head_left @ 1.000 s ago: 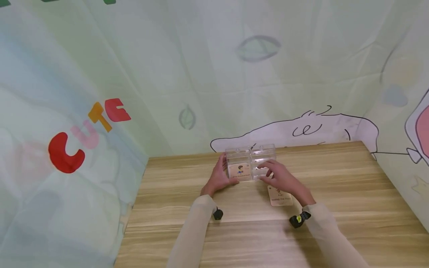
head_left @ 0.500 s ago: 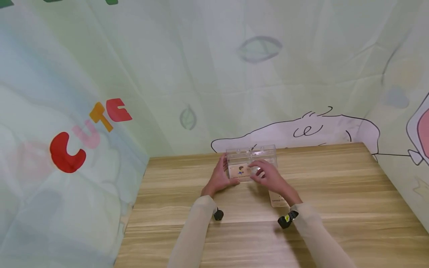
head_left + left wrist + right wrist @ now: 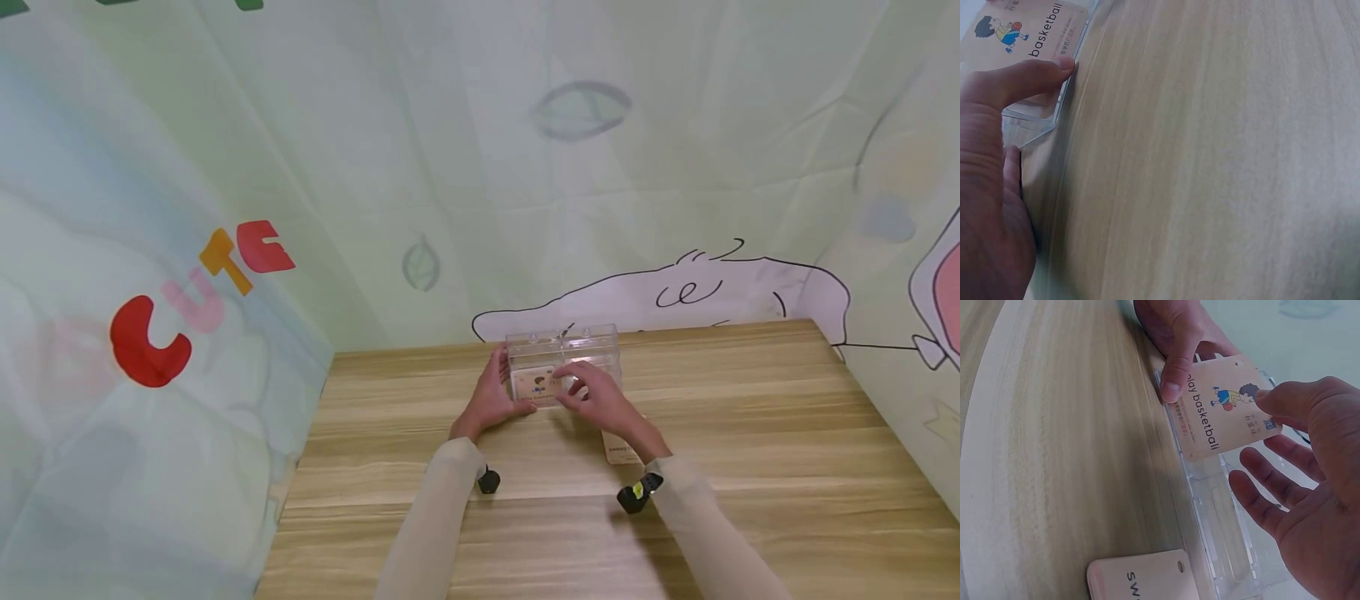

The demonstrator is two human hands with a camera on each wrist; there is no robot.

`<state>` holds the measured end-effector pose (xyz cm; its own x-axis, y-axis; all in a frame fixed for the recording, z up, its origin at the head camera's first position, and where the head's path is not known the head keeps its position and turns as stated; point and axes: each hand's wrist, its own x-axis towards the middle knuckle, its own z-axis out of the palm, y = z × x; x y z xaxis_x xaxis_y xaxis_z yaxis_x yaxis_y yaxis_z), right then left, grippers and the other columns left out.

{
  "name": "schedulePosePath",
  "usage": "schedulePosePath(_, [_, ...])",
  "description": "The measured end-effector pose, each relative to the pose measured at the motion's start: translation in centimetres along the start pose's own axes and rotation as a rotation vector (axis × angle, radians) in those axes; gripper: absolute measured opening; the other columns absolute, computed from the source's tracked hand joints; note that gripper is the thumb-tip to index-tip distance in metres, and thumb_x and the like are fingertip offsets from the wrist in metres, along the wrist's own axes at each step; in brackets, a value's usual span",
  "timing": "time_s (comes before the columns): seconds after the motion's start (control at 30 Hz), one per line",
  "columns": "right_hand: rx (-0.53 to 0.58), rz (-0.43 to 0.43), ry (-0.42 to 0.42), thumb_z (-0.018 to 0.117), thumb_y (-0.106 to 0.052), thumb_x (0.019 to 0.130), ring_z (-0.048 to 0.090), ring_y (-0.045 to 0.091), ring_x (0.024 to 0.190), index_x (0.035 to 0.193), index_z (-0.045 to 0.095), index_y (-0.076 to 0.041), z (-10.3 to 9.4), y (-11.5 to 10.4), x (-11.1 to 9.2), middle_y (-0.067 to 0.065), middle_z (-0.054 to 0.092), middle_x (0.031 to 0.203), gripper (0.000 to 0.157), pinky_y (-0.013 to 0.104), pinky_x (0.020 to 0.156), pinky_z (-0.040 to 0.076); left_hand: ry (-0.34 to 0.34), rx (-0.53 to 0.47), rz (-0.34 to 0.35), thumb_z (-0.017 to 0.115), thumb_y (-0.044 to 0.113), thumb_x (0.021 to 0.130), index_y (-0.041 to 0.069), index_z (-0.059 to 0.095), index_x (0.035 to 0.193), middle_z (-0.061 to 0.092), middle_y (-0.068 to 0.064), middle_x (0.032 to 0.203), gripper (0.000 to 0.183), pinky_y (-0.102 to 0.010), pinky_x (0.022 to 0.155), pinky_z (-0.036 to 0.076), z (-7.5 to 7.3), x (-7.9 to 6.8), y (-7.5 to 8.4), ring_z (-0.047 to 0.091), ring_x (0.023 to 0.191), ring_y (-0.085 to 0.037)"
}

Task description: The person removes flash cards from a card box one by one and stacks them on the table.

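Note:
A clear plastic box (image 3: pixel 588 343) with two side-by-side compartments stands near the table's back edge. My left hand (image 3: pixel 489 402) grips its left end, and the thumb (image 3: pixel 1035 76) lies over the front edge. In the left compartment is a pale pink "play basketball" card (image 3: pixel 1225 406) with a cartoon figure. My right hand (image 3: pixel 600 402) pinches this card near its right edge, thumb on the face and index finger partly hidden behind it. The other right fingers spread over the right compartment. A second pink card (image 3: pixel 1147 578) lies on the table, partly covered by my right wrist in the head view.
The wood-grain table (image 3: pixel 540 533) stretches in front of the box and to both sides. Behind it hangs a printed cloth backdrop (image 3: pixel 480 167), which also closes off the left and right sides. The box stands close to the backdrop.
My right hand has moved left from the right compartment to the basketball card and now pinches its right edge. My left hand and the box have stayed in place.

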<state>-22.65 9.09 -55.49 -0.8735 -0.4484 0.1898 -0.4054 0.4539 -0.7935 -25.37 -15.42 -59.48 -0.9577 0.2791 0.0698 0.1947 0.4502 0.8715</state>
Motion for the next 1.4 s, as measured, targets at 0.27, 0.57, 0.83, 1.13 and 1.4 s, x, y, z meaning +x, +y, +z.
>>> schedulePosePath(0.27, [0.018,-0.029,-0.008,0.075,-0.006,0.094,0.068,0.021,0.092,0.123,0.07,-0.004,0.8,0.1,0.4,0.013,0.068,0.122,0.029,0.034,0.078,0.06,0.004,-0.003,0.001,0.099,0.012,0.068,0.011,0.014,0.163,0.039,-0.017,0.161,0.127,-0.033,0.12,0.036,0.0,0.1,-0.3,0.041,0.147,-0.03])
schedulePosePath(0.57, [0.006,-0.067,0.04,0.075,-0.001,0.092,0.067,0.024,0.093,0.119,0.071,-0.005,1.0,0.1,0.8,0.011,0.07,0.119,0.028,0.04,0.079,0.061,-0.004,0.0,0.009,0.098,0.013,0.069,0.012,0.014,0.163,0.037,-0.017,0.162,0.126,-0.037,0.122,0.035,0.0,0.0,-0.2,0.039,0.148,-0.03])
schedulePosePath(0.83, [0.002,-0.049,0.104,0.079,0.004,0.086,0.065,0.026,0.093,0.119,0.071,-0.004,0.6,0.1,1.0,0.014,0.069,0.123,0.035,0.031,0.072,0.061,-0.003,0.004,0.005,0.098,0.013,0.07,0.012,0.014,0.163,0.038,-0.017,0.161,0.125,-0.036,0.122,0.035,0.0,0.1,-0.3,0.04,0.148,-0.03])
schedulePosePath(1.13, [0.04,-0.011,0.133,0.078,0.008,0.084,0.064,0.028,0.096,0.12,0.071,-0.004,-0.2,-0.5,0.8,0.017,0.067,0.127,0.039,0.032,0.074,0.063,-0.005,0.01,0.0,0.098,0.014,0.069,0.013,0.012,0.164,0.037,-0.016,0.161,0.128,-0.034,0.121,0.036,0.1,0.1,-0.4,0.04,0.147,-0.029])
schedulePosePath(1.4, [0.1,0.017,0.102,0.075,0.01,0.087,0.071,0.032,0.101,0.125,0.069,-0.007,-1.7,-1.2,0.7,0.014,0.063,0.132,0.043,0.033,0.084,0.064,-0.008,0.019,-0.003,0.098,0.013,0.067,0.012,0.013,0.164,0.037,-0.017,0.161,0.129,-0.033,0.121,0.036,0.1,0.2,-0.6,0.041,0.147,-0.029])
